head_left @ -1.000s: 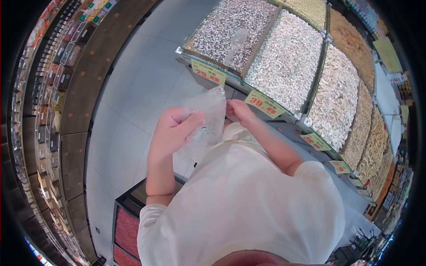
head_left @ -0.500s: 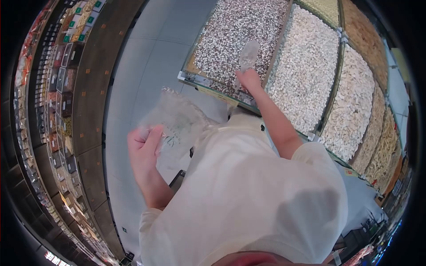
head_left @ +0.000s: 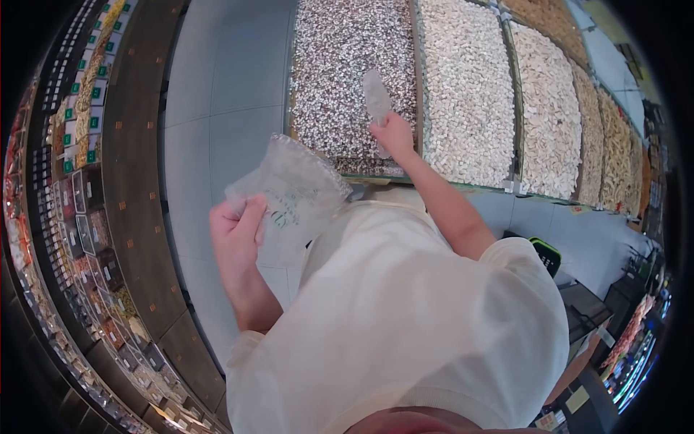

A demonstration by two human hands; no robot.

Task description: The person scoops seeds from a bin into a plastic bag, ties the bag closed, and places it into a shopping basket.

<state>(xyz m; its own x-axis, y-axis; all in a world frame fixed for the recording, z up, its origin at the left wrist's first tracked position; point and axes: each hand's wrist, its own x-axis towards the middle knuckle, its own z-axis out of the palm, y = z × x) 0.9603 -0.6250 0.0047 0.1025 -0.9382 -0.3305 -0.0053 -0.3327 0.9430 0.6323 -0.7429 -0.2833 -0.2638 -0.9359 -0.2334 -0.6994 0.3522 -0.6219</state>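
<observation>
A clear plastic scoop [head_left: 377,98] is held over the front half of a glass-edged bin [head_left: 373,174], its bowl pointed away from the body. Whether the bowl touches the contents cannot be told. Its handle is gripped by the right hand [head_left: 394,137], whose fingers are closed around it. The bin is filled with small speckled pieces [head_left: 332,87], dark and white mixed.

Beside that bin, well apart from the scoop, a translucent plastic bag [head_left: 293,192] with green print is held in front of the body. One side of it is pinched by the left hand [head_left: 242,224], closed on the film; the bag is crumpled and hangs over the floor [head_left: 246,87].

To the right of the speckled pieces, past a narrow divider [head_left: 418,72], white chunks [head_left: 466,94] are heaped in the next compartment, and pale slices [head_left: 546,108] in the one after it. Farther right, beige pieces [head_left: 590,137] and yellowish strips [head_left: 618,155] are held in narrower compartments.

Across the floor, lidded clear boxes [head_left: 90,231] of mixed goods are ranged along a display shelf [head_left: 134,166].
</observation>
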